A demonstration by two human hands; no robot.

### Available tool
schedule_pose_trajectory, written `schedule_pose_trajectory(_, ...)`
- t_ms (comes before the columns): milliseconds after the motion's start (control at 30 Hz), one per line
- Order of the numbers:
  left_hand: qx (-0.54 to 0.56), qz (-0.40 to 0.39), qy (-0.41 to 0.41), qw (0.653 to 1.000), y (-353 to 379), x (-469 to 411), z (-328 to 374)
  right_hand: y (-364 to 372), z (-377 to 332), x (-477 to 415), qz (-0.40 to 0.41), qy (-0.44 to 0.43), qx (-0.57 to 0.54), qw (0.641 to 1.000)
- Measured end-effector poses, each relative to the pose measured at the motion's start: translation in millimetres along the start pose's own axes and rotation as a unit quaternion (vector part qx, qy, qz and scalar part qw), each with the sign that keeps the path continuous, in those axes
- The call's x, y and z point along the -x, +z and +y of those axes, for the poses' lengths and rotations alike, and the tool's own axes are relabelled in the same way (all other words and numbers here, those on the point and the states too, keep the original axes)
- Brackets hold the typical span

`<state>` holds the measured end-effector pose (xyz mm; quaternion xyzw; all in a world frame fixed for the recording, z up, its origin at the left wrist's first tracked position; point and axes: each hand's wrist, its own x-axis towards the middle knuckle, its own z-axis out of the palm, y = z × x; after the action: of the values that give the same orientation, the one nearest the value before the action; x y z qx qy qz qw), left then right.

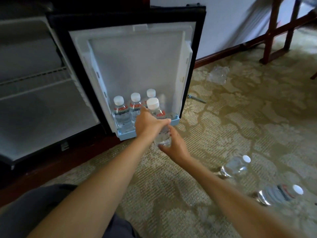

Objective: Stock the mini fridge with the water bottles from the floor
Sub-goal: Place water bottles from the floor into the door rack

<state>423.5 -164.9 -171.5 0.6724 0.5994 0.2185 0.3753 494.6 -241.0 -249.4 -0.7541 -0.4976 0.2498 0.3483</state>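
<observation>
Forearms [103, 177] first: left hand [151, 124] curled round middle of clear, white-capped bottle [157, 112], right hand [173, 146] cupping its base, just before pale-blue plastic door shelf [127, 134] with three upright bottles [122, 112].

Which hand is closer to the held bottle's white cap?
Left. The left hand grips the bottle just below the cap; the right hand holds its bottom end, farther down.
</observation>
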Motion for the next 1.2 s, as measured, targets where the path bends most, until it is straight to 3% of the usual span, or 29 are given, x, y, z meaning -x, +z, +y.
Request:
schedule_pose_trajectory(133, 0.031, 0.007, -0.001, 0.999, 5, -21, 6, 19, -15, -35, 0.112, 0.050, 0.009, 0.992)
schedule_pose_trajectory(300, 0.064, -0.065, 0.071, 0.993, -4, -48, 8, 9, -18, -74, 0.146, 0.067, -0.052, 0.986)
schedule_pose_trajectory(433, -0.074, -0.085, 0.224, 0.968, -20, -74, 3, -5, -12, -101, 0.178, 0.104, -0.125, 0.971)
schedule_pose_trajectory(533, -0.174, -0.084, 0.270, 0.943, -21, -86, -5, -9, -7, -119, 0.200, 0.122, -0.137, 0.962)
schedule_pose_trajectory(633, -0.243, -0.140, 0.270, 0.921, -16, -89, -13, -6, -3, -132, 0.194, 0.145, -0.143, 0.960)
schedule_pose_trajectory(767, -0.261, -0.143, 0.265, 0.917, -15, -93, -17, -3, -4, -141, 0.168, 0.164, -0.159, 0.959)
schedule_pose_trajectory(933, -0.170, -0.190, 0.243, 0.936, -18, -96, -20, 3, 4, -151, 0.139, 0.213, -0.195, 0.947)
schedule_pose_trajectory(1200, -0.084, -0.219, 0.206, 0.950, -15, -94, -36, 16, 30, -166, 0.093, 0.266, -0.141, 0.949)
